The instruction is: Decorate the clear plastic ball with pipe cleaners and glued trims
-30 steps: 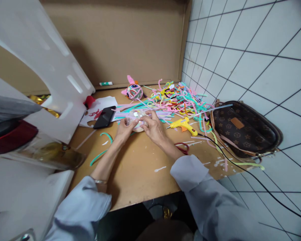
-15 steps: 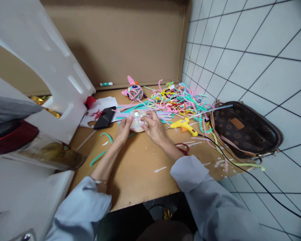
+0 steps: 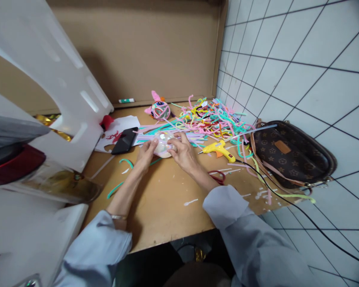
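Note:
A clear, shiny plastic ball [image 3: 163, 139] is held between both hands above the tabletop. My left hand [image 3: 147, 153] grips its left side, the fingers partly hidden behind it. On the right side, my right hand [image 3: 182, 150] has its thumb and fingers bent against the ball. Just behind the ball lies a bundle of straight pastel pipe cleaners [image 3: 194, 137]. Farther back sits a finished-looking round figure [image 3: 160, 110] with pink ears and big eyes. To the right of my right hand rests a yellow glue gun [image 3: 218, 150], its black cord running off to the right.
A tangled heap of coloured pipe cleaners [image 3: 215, 117] lies by the tiled wall. A brown patterned handbag [image 3: 290, 153] stands at the right edge. On the left are a black phone [image 3: 125, 140], white paper [image 3: 131, 120], a clear jug [image 3: 66, 185] and a white plastic panel [image 3: 74, 79].
My left hand has shifted very slightly on the ball's left side. Otherwise the hands, the ball and the things on the table look the same.

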A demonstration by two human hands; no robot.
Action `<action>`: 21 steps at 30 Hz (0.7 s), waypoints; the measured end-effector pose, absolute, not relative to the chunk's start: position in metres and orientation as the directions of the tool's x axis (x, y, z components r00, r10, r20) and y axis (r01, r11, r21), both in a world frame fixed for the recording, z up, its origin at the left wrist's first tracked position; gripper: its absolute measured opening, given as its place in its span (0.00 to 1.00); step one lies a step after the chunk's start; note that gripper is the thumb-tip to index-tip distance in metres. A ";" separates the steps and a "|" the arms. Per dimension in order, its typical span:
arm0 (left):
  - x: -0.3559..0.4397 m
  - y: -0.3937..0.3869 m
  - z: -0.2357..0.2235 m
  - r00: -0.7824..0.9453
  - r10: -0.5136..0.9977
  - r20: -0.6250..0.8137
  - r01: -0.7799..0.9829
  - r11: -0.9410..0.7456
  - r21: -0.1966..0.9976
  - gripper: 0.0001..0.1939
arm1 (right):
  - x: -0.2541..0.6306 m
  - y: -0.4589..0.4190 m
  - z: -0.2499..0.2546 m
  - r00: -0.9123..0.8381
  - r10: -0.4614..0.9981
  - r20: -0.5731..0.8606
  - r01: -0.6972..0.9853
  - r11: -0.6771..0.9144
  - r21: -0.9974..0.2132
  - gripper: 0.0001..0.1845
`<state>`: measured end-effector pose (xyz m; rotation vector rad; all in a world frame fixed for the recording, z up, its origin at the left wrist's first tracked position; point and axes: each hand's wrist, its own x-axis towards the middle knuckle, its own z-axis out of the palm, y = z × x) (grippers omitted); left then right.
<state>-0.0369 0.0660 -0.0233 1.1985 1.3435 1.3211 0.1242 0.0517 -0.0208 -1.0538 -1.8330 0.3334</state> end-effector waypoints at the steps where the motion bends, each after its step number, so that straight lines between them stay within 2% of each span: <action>1: -0.036 0.066 -0.023 -0.153 0.987 0.056 0.046 -0.049 0.998 0.33 | 0.124 0.052 -0.022 -0.164 0.775 0.610 0.513 0.595 -0.619 0.12; 11: -0.034 0.066 -0.022 -0.187 0.979 0.076 0.057 -0.066 0.996 0.31 | 0.125 0.052 -0.020 -0.177 0.756 0.631 0.494 0.622 -0.607 0.16; 21: -0.036 0.069 -0.025 -0.202 0.975 0.093 0.105 -0.073 0.992 0.31 | 0.121 0.053 -0.022 -0.071 0.776 0.626 0.427 0.591 -0.684 0.09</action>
